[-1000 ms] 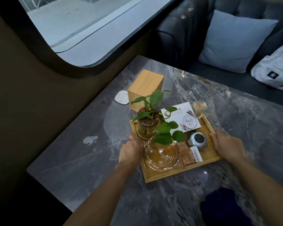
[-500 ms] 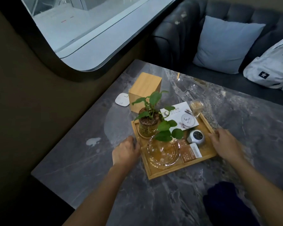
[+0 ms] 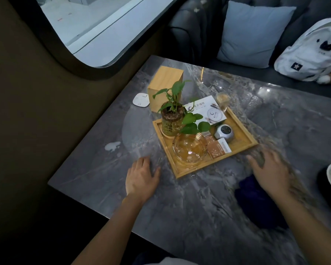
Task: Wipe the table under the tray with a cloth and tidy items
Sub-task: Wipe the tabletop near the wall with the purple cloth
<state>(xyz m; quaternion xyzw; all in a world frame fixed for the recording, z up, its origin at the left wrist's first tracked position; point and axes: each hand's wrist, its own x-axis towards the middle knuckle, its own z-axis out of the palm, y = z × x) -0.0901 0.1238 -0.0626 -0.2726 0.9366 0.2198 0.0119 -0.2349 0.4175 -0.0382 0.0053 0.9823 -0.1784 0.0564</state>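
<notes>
Surface: dark grey marble table (image 3: 208,207) beside a curved window, with a sofa at the far side.
Left hand: left hand (image 3: 140,178) lay spread and empty, palm down on the table just near-left of the tray, not touching it.
Right hand: right hand (image 3: 271,171) was blurred, fingers spread, holding nothing; it was over the far edge of the cloth, apart from the tray's near-right side.
Cloth: dark blue cloth (image 3: 260,205) sat crumpled on the table, near right. Judged soft and light; a bunched grab from above should do.
Tray: wooden tray (image 3: 245,134) stood mid-table, flat, both hands off it.
Load: plant jar (image 3: 170,121), glass bowl (image 3: 189,148), grey round gadget (image 3: 225,132), small packets (image 3: 219,149), a card (image 3: 208,109).
Handling: tray judged stiff but loaded with fragile, top-heavy glass; take hold of opposite side rims and keep it level.
Beyond: wooden box (image 3: 165,87) just far-left of the tray.
</notes>
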